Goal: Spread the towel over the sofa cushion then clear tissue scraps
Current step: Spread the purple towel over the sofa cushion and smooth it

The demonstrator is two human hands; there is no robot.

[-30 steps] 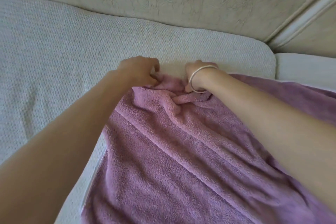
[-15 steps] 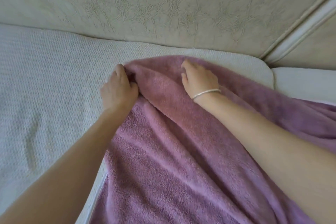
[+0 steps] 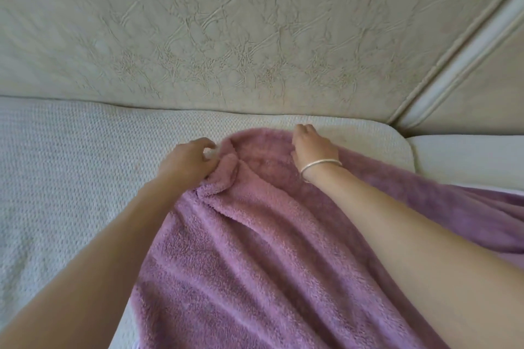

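Your left hand (image 3: 189, 163) now pinches a bunched fold of the towel (image 3: 255, 249) w/ fingers closed, right hand (image 3: 312, 147) fingers curled on its far edge near the backrest (image 3: 226, 37), vs 0.5 s ago it's pushed further back over the cushion (image 3: 71, 150), so spreading's ongoing, scraps not yet.

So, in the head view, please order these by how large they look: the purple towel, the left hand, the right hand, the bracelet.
1. Purple towel, clearly the largest.
2. Left hand and right hand: they look about equal, so I do not rank them.
3. Bracelet, the smallest, on the right wrist.
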